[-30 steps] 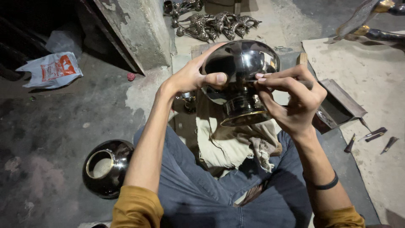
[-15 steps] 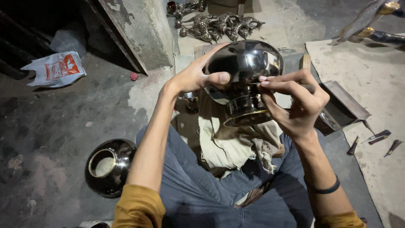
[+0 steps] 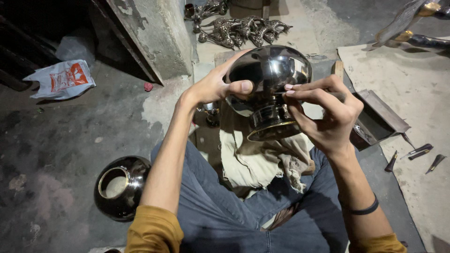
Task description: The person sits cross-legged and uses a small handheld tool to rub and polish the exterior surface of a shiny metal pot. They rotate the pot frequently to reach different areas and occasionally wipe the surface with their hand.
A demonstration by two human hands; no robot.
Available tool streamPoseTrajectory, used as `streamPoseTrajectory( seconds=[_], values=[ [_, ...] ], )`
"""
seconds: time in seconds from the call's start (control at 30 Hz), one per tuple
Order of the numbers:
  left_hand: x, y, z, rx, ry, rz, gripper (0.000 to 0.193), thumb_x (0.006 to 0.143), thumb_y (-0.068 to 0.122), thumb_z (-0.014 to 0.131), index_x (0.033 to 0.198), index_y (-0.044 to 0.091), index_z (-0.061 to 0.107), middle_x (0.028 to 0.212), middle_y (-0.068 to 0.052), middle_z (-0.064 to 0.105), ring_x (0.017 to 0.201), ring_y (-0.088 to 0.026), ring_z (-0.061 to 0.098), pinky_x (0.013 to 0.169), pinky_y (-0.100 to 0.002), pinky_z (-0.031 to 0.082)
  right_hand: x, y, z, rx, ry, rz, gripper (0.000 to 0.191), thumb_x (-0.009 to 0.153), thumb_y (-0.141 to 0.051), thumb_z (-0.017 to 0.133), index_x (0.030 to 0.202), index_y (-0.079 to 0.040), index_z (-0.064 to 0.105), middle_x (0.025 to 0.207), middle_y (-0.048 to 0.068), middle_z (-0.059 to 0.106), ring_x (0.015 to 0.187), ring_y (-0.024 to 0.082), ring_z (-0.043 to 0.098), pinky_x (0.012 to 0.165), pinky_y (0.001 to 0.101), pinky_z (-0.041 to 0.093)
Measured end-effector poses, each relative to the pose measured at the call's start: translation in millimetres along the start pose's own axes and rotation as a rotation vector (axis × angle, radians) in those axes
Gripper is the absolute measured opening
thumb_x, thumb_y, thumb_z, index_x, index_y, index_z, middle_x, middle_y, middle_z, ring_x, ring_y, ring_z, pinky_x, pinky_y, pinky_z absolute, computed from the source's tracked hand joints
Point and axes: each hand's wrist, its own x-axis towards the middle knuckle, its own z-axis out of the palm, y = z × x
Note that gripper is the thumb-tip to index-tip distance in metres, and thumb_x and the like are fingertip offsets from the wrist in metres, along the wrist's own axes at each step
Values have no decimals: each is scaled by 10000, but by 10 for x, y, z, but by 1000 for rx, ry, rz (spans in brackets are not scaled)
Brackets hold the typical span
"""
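Over the lap: polished metal vessel [image 3: 269, 77] held up in the air above a beige cloth [image 3: 258, 159] draped on the knees; round body up and away, flared foot toward the person
Left hand [image 3: 215, 86]: cupped round the vessel's left side, thumb pressed flat on the shiny wall; grasping it, carrying the weight
Right hand [image 3: 326, 115]: fingers pinched together at the neck, just above the foot; seems to grip a thin tool [image 3: 335, 96], only a sliver shows; tip hidden, cannot tell what kind
Vessel vs hands: between both, left touching the body, right touching the neck from the right
Progress: body already mirror bright; work looks to be on the neck and foot; judged mid-way; cannot tell how much of the ring is done
Floor left: second round vessel [image 3: 119, 187] on its side, mouth up, well apart
Floor right: small hand tools [image 3: 415, 157] on pale sheet; open metal tray [image 3: 377, 117] near right wrist
Far: heap of cast metal pieces [image 3: 239, 28]; plastic bag [image 3: 61, 79] by the wall
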Motion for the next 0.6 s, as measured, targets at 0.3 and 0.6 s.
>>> streamPoseTrajectory(
  seconds=[0.3, 0.6],
  values=[
    [5, 23, -3, 4, -5, 11, 1290, 642, 901, 669, 1628, 139, 338, 1581, -173, 499, 1490, -334, 466, 1202, -504, 393, -21, -9, 19, 37, 20, 20, 212, 914, 45, 833, 1104, -12, 759, 1094, 102, 714, 966, 177, 768, 873, 266, 668],
    [25, -70, -23, -41, -22, 17, 1284, 671, 876, 702, 1627, 108, 322, 1573, -178, 517, 1486, -318, 489, 1236, -463, 392, -46, 2, 30, 35, 40, -1, 201, 913, 62, 845, 1073, -16, 753, 1010, 94, 708, 968, 183, 765, 885, 267, 648]
  ],
)
